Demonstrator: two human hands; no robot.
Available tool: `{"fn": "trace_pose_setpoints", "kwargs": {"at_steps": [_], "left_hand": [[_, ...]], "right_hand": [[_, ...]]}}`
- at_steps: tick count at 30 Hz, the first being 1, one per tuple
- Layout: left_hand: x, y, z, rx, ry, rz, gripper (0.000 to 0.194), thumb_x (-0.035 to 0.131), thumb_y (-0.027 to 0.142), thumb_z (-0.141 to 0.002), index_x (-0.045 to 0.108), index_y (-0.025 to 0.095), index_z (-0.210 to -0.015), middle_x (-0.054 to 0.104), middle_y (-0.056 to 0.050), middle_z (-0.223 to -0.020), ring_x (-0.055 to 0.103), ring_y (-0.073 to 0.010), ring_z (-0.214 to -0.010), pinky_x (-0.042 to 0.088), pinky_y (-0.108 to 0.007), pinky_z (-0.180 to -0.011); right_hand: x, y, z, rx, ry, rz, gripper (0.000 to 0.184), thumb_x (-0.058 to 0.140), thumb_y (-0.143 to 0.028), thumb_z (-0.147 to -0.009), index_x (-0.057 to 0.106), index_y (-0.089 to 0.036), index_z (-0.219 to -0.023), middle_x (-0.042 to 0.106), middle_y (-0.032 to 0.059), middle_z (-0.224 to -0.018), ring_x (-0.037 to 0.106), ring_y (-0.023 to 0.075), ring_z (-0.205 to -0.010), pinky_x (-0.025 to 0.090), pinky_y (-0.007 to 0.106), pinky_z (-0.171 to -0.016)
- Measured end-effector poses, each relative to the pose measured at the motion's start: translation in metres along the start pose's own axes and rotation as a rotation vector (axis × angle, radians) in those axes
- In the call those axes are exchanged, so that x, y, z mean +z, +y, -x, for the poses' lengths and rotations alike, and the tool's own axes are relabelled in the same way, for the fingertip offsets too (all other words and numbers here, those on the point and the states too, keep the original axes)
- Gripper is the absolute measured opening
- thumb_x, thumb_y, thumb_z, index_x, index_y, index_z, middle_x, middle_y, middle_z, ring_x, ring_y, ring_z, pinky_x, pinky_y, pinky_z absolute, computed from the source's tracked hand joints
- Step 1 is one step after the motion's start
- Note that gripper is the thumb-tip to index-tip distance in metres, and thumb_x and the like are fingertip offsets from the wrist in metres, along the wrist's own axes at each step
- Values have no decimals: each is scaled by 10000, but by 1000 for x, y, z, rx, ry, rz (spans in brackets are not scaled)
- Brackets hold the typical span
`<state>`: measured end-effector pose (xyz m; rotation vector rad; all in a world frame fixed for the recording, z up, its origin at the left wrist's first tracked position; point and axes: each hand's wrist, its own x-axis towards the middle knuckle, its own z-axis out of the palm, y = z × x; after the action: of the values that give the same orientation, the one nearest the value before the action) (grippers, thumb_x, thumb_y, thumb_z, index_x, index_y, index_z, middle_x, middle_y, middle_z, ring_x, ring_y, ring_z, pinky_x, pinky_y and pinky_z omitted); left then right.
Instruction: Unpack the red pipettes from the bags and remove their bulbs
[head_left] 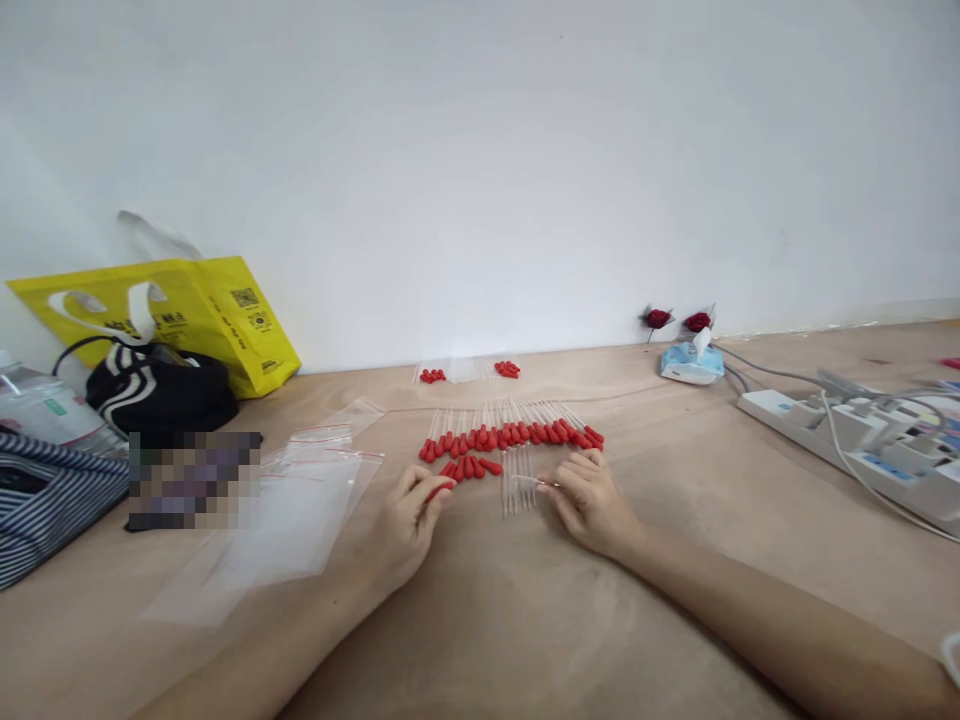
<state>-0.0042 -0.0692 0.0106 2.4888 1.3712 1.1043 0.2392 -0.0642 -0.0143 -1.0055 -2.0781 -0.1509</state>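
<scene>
The left hand (411,518) is pinching a red bulb (444,487) at its two o'clock, the right hand (594,498) a thin tube (528,480) at its nine, where a careless dip could be scattering loose tubes (513,498).

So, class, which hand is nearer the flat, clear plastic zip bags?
Left. The left hand is close beside the bags, on their right; the right hand is farther right, beside the thin, clear tubes.
</scene>
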Motion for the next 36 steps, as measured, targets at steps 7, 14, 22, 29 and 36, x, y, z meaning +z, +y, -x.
{"fn": "trace_pose_setpoints", "kwargs": {"at_steps": [7,14,22,29,36], "left_hand": [[5,-33,-18,-491,223,23,269,516,295,-680,511,150,-906,579,-15,-716,567,-162,-655,455,-266,-587],[8,-29,-26,-586,94,42,298,589,451,-605,517,170,-673,599,-17,-655,567,-161,-596,440,-271,-572],[6,-27,-19,-689,14,413,340,537,468,-621,528,149,-737,585,-2,-599,589,-142,-511,480,-273,-548],[-2,-32,-23,-614,-14,201,255,488,402,-680,540,160,-742,576,15,-582,541,-120,-463,425,-237,-486],[5,-21,-60,-74,-206,-170,171,500,307,-748,615,189,-794,609,-12,-753,556,-159,-722,417,-264,-670]], "right_hand": [[14,13,-2,186,55,-128,249,360,-115,-796,562,-152,-936,516,63,-759,514,150,-692,437,278,-641],[20,22,-4,281,42,-31,139,394,-65,-720,490,-159,-687,497,47,-681,493,161,-639,414,283,-587],[21,15,-5,221,-34,-108,134,419,-127,-777,547,-156,-745,520,61,-777,524,140,-675,432,265,-630],[17,14,-6,193,-97,-133,217,385,-200,-839,544,-167,-695,532,45,-716,528,144,-688,425,276,-644],[15,16,-4,206,-63,-133,132,432,-172,-796,549,-167,-735,533,55,-764,521,154,-718,431,288,-656]]}}
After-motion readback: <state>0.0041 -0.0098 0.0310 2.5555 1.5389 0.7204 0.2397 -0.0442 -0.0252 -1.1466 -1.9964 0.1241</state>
